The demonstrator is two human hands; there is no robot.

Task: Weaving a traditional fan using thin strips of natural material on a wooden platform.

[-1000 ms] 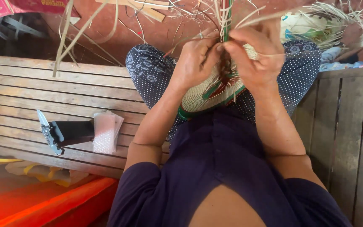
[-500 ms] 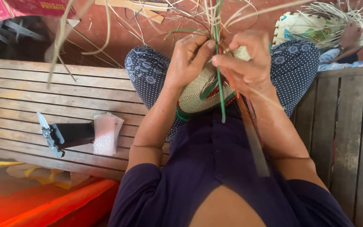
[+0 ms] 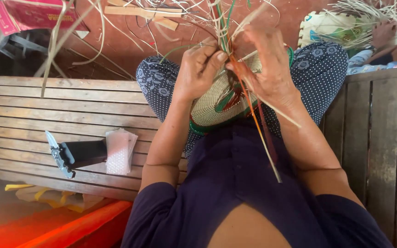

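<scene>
A round, partly woven straw basket with green and red bands (image 3: 217, 108) is held on the lap, between both hands. Thin upright straw strands (image 3: 221, 18) are pinched by the left hand (image 3: 198, 73) fingertips. An orange strip (image 3: 253, 110) is pinched by the right hand (image 3: 267, 69), trailing down over the dark blue shirt (image 3: 240, 183).

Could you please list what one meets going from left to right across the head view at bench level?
Folding knife → clear plastic packet → left hand → woven basket → right hand → wooden panel.
</scene>
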